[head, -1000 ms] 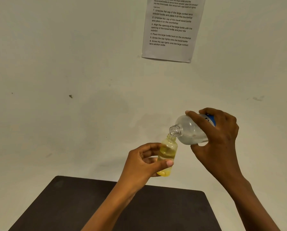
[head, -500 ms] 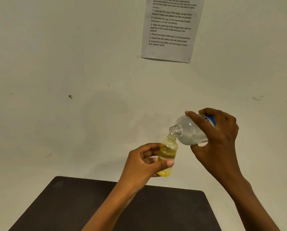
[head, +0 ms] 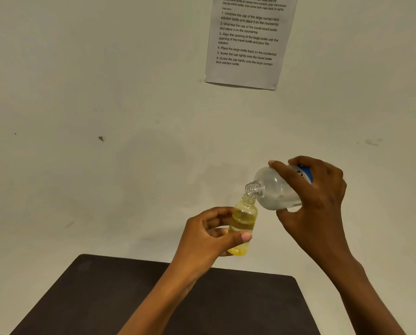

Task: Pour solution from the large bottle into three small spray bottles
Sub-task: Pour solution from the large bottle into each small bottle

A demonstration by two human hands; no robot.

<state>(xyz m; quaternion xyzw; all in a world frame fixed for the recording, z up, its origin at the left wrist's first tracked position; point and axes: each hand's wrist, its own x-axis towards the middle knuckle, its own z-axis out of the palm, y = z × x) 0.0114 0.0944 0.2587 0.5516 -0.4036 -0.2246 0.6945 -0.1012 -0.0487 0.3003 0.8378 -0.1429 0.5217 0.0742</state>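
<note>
Left hand point(head: 209, 234) clamped on upright small bottle point(head: 242, 223) of yellow liquid above dark counter point(head: 105, 298), right hand point(head: 315, 201) gripping tilted large bottle point(head: 273, 189), open mouth touching small bottle's neck

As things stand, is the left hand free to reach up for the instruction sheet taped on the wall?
Probably not: the left hand is closed around the small yellow bottle, held under the tilted large bottle. The way up to the instruction sheet looks clear, but whether it lies within reach cannot be told.
</note>
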